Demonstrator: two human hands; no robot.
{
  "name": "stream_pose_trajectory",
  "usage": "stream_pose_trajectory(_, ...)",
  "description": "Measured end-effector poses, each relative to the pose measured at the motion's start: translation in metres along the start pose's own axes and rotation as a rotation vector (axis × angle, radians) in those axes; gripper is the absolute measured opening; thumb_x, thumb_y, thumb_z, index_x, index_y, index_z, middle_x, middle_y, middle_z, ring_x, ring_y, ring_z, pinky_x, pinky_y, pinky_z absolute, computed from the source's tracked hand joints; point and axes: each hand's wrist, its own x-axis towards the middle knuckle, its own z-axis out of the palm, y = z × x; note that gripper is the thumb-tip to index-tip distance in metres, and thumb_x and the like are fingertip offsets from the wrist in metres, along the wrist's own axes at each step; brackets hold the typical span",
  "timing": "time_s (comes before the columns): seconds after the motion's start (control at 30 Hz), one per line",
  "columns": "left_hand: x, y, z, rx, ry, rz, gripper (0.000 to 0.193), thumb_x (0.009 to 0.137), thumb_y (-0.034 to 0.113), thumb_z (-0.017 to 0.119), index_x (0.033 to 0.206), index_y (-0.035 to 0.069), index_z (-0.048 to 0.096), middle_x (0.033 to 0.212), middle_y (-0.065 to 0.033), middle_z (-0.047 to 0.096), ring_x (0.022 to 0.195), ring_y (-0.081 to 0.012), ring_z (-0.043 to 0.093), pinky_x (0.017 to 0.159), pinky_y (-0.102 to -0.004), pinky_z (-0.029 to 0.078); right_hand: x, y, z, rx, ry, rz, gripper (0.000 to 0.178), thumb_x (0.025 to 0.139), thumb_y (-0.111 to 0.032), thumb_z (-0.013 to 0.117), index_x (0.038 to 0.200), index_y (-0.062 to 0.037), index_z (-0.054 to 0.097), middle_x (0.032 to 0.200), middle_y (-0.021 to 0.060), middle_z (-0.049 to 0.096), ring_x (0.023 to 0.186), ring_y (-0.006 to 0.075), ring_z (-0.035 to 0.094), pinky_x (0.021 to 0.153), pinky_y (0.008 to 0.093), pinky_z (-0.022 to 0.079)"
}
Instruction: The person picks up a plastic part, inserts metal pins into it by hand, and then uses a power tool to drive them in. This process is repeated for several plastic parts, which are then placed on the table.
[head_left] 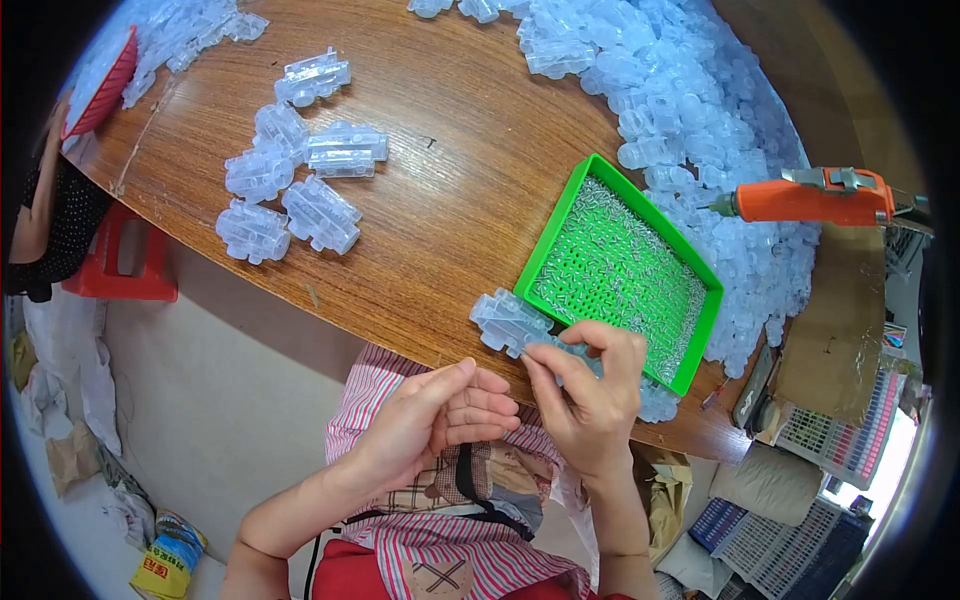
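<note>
All the fingers of the left hand [445, 405] extend loosely, thumb lifted apart, just off the desk's front edge and above the striped apron [460, 575]; nothing shows in it. Beside it, the right hand [598, 395] brings thumb and forefinger almost together at a clear plastic part [508, 320], which lies on the desk near the front edge, at the left corner of the green tray [557, 220]. Whether that pinch has hold of the part, a tiny metal piece or nothing, I cannot tell.

The step in hand seems to be fine fingertip handling of this one part; the next move would call for a precise pinch and a steady part.

Small metal pieces [630, 275] spread over the tray floor, too fine to make out singly. The right hand covers some of the tray's near rim and the clear pieces beneath it. Farther along the desk's left side, six similar parts [283, 135] sit in a loose group. An orange power screwdriver [815, 200] hangs by the right edge, before a heap of clear parts [650, 95] cut off at the far edge.
</note>
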Motion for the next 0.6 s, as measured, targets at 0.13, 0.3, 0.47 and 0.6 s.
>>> stream_pose_trajectory(0.13,-0.007,0.01,0.001,-0.039,-0.012,-0.002,0.048,0.103,0.034,0.034,0.121,-0.006,0.052,0.109,-0.0194,0.066,0.101,-0.0277,0.066,0.088,-0.0343,0.055,0.0,0.0,0.004,-0.036,-0.057,-0.051,0.021,0.069,-0.006,0.073,0.09,-0.0081,0.069,0.099,0.0057,0.056,0.089,0.0258,0.051,0.074,0.038,0.042)
stream_pose_trajectory(0.3,-0.009,0.015,0.0,-0.054,-0.004,0.013,0.051,0.103,0.035,0.033,0.126,-0.006,0.05,0.114,-0.0207,0.064,0.104,-0.0279,0.065,0.091,-0.0342,0.054,-0.003,0.0,0.005,-0.17,-0.051,-0.144,0.027,0.067,-0.007,0.07,0.094,-0.0089,0.07,0.103,0.0047,0.056,0.091,0.025,0.051,0.075,0.0378,0.042)
stream_pose_trajectory(0.47,-0.005,0.016,-0.005,-0.068,0.002,0.002,0.051,0.103,0.035,0.032,0.127,-0.006,0.05,0.115,-0.0215,0.063,0.105,-0.0276,0.064,0.091,-0.0339,0.053,-0.003,0.001,0.009,-0.198,-0.06,-0.146,0.029,0.066,-0.005,0.074,0.094,-0.0112,0.072,0.1,0.0048,0.056,0.09,0.0246,0.051,0.075,0.037,0.043)
stream_pose_trajectory(0.6,-0.01,0.015,-0.003,-0.048,-0.012,0.015,0.053,0.103,0.037,0.03,0.127,-0.007,0.049,0.117,-0.0219,0.062,0.107,-0.0284,0.064,0.093,-0.035,0.052,-0.004,-0.002,0.005,-0.153,-0.025,-0.126,0.03,0.068,-0.004,0.072,0.097,-0.0093,0.071,0.098,0.005,0.057,0.087,0.0237,0.052,0.072,0.0356,0.042)
